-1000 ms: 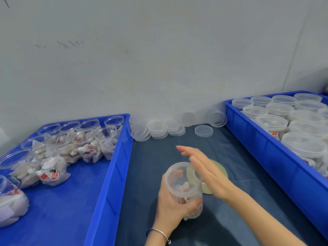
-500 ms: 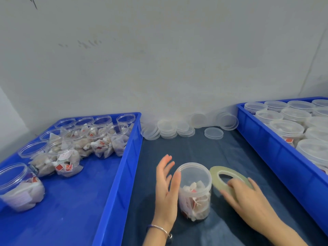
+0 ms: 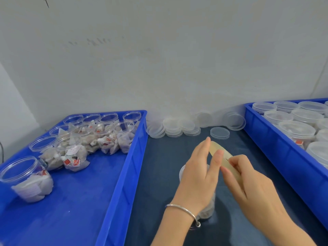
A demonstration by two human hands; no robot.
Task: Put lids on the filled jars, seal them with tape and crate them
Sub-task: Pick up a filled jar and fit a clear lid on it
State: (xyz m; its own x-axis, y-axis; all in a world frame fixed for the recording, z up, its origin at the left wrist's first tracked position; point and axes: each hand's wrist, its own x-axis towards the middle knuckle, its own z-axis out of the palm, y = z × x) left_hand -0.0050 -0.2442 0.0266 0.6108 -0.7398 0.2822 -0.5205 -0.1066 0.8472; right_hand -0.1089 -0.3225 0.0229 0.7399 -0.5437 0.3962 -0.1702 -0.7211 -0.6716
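While both my hands hold the tape roll (image 3: 224, 158) just above the lidded jar (image 3: 182, 172), left fingers (image 3: 215, 161) steadying, right fingers (image 3: 237, 161) pinching its edge, I could lose the tape's end or knock over the unheld jar.
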